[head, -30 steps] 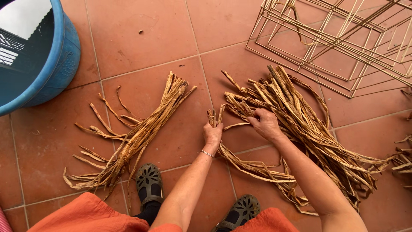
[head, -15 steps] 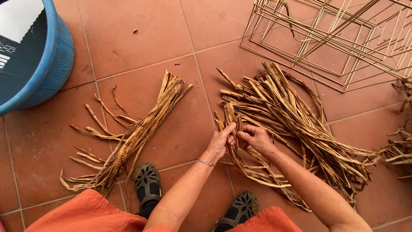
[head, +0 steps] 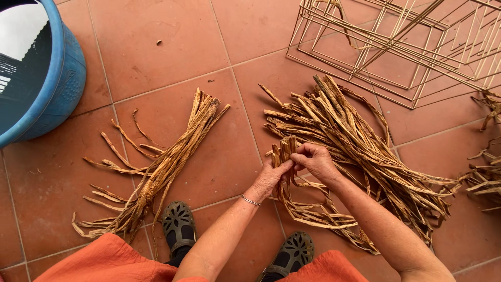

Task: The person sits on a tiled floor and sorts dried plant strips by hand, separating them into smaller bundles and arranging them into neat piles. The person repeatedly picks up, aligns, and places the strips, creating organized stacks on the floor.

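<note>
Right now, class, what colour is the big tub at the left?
Blue tub, dark inside; the head view shows it.

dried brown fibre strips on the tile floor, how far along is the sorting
Done: a smaller bundle of dried brown strips lies apart by the blue plastic tub. In hand: left hand and right hand pinch a few strips. Left: the larger loose pile.

arms: bare, no sleeves
left wrist: thin silver chain bracelet [head: 250,200]
legs: loose orange garment [head: 109,262] over both knees
feet: dark grey clog shoes [head: 178,226] with flower-shaped cutouts, black socks or leggings under
</note>
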